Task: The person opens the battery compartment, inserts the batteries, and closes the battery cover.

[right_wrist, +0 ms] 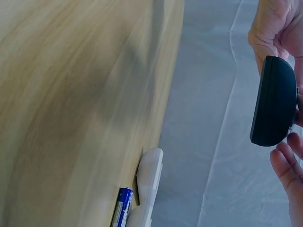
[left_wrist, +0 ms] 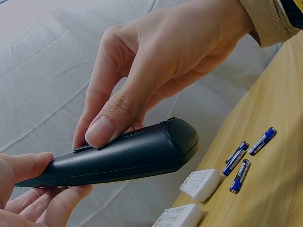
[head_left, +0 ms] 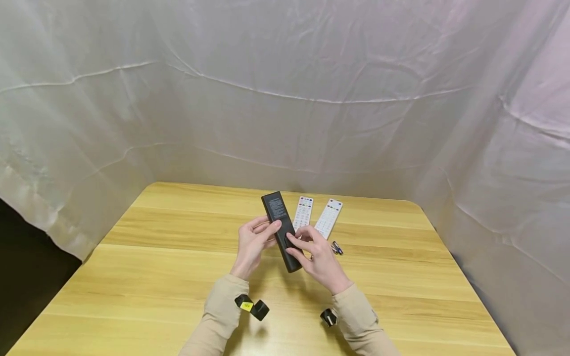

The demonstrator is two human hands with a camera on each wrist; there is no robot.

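A black remote control point(head_left: 277, 210) is held tilted above the table, its labelled back facing up. My left hand point(head_left: 254, 243) grips its far half, thumb on the back and fingers underneath. Over the near half, my right hand point(head_left: 324, 259) pinches the battery cover point(left_wrist: 81, 148) between thumb and fingers. A thin raised edge of that cover shows along the remote's back in the left wrist view. Much of the cover is hidden under the right fingers. The right wrist view shows the remote's rounded dark end point(right_wrist: 277, 104).
Two white remotes, one point(head_left: 304, 211) left of the other point(head_left: 328, 217), lie buttons up beyond my right hand. Several blue batteries point(left_wrist: 240, 176) lie beside them on the wooden table point(head_left: 156, 277). Pale cloth point(head_left: 285, 133) hangs behind and along the sides.
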